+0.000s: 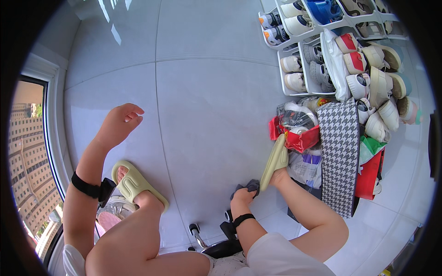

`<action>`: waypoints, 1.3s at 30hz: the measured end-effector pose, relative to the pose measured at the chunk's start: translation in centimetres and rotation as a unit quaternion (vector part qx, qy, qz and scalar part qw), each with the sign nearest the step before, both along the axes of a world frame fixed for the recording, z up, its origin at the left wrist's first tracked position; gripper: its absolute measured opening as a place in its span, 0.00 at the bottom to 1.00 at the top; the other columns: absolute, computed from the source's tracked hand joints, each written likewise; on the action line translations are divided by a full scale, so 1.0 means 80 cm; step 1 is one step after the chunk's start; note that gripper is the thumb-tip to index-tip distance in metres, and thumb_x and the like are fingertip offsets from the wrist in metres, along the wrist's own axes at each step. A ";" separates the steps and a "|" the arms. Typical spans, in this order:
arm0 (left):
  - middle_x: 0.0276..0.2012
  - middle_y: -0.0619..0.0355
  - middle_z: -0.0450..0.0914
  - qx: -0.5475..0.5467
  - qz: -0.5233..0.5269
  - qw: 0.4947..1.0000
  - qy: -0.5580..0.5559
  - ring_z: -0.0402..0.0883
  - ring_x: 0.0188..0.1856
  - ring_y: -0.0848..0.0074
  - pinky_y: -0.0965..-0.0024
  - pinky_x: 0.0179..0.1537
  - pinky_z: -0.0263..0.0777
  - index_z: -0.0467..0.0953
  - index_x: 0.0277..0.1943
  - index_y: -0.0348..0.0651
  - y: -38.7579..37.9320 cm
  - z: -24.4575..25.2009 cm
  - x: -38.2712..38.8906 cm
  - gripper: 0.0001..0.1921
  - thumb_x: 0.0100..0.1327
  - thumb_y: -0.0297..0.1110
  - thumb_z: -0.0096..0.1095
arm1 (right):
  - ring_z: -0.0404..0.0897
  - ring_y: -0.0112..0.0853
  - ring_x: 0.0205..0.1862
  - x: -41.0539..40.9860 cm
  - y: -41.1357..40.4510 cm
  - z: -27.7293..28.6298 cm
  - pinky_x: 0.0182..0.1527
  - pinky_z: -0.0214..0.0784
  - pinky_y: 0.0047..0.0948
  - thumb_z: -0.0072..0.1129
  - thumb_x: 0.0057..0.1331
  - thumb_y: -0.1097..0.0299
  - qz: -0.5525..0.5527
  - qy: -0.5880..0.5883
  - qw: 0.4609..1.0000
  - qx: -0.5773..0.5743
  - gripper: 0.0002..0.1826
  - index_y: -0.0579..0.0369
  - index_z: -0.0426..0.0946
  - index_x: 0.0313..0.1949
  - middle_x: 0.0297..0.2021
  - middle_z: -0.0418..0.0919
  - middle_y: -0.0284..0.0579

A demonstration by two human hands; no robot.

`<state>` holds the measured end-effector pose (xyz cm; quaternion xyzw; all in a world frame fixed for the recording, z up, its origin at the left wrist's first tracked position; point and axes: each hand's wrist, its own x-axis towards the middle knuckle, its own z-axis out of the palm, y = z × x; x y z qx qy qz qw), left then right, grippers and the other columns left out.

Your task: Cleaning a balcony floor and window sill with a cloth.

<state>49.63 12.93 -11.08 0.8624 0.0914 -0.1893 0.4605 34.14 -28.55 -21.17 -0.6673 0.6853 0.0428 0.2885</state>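
Observation:
My left hand (122,122) is raised over the grey tiled floor at the left, its fingers slightly curled and holding nothing. Low at the centre right, my right hand (243,196) grips a crumpled dark grey cloth (253,186), close to the pale green slide sandal (274,164) on my right foot. A matching slide sandal (133,181) is on my left foot. A black strap with a device (106,191) sits on my left forearm, and another black strap (243,218) goes around my right.
White shoe racks (307,94) with several pairs of shoes stand at the upper right. Below them are a houndstooth-patterned box (340,155), a red bag (371,176) and plastic-wrapped shoes (298,115). Grey-white sneakers (117,206) lie by my left leg, near a window (32,155). A caster (194,228) is below.

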 end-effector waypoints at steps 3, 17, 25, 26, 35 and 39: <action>0.39 0.54 0.81 0.002 0.010 0.999 0.038 0.79 0.42 0.73 0.69 0.46 0.73 0.78 0.46 0.36 0.005 -0.003 -0.004 0.11 0.63 0.30 0.59 | 0.66 0.53 0.62 0.090 0.026 -0.014 0.59 0.67 0.47 0.41 0.69 0.68 -0.011 0.091 0.991 -0.098 0.29 0.52 0.53 0.70 0.60 0.62 0.65; 0.39 0.55 0.82 -0.019 0.073 0.996 0.042 0.79 0.42 0.73 0.69 0.48 0.73 0.78 0.45 0.34 0.043 -0.035 -0.034 0.10 0.62 0.27 0.59 | 0.69 0.47 0.48 0.285 0.183 0.009 0.51 0.64 0.41 0.52 0.64 0.75 0.445 -0.395 0.789 -0.150 0.30 0.53 0.62 0.66 0.46 0.66 0.53; 0.37 0.55 0.81 0.006 0.052 0.996 0.072 0.79 0.39 0.75 0.71 0.44 0.74 0.78 0.46 0.35 0.031 -0.012 -0.046 0.10 0.64 0.27 0.58 | 0.74 0.52 0.52 0.226 -0.008 -0.010 0.53 0.70 0.45 0.49 0.67 0.66 0.207 0.041 0.961 -0.177 0.28 0.55 0.60 0.67 0.53 0.68 0.63; 0.37 0.55 0.81 0.011 0.050 0.995 0.081 0.79 0.39 0.75 0.71 0.44 0.74 0.78 0.46 0.35 0.031 -0.004 -0.049 0.10 0.64 0.27 0.58 | 0.74 0.50 0.53 0.258 0.015 -0.009 0.54 0.70 0.44 0.51 0.66 0.67 0.266 -0.042 0.954 -0.129 0.29 0.52 0.61 0.66 0.54 0.69 0.62; 0.37 0.53 0.82 0.026 0.011 0.999 0.020 0.80 0.40 0.71 0.68 0.43 0.74 0.78 0.48 0.38 0.006 0.038 -0.030 0.13 0.64 0.34 0.59 | 0.73 0.42 0.47 0.307 0.154 0.098 0.51 0.68 0.36 0.57 0.57 0.76 0.754 -0.397 0.523 0.012 0.25 0.42 0.74 0.55 0.44 0.72 0.45; 0.37 0.53 0.82 0.007 0.000 1.000 0.027 0.80 0.40 0.71 0.68 0.44 0.74 0.78 0.48 0.38 -0.010 0.038 -0.053 0.13 0.64 0.34 0.59 | 0.74 0.42 0.44 0.164 0.011 0.089 0.45 0.70 0.38 0.59 0.50 0.78 0.896 -0.282 0.342 -0.031 0.25 0.38 0.76 0.48 0.43 0.70 0.43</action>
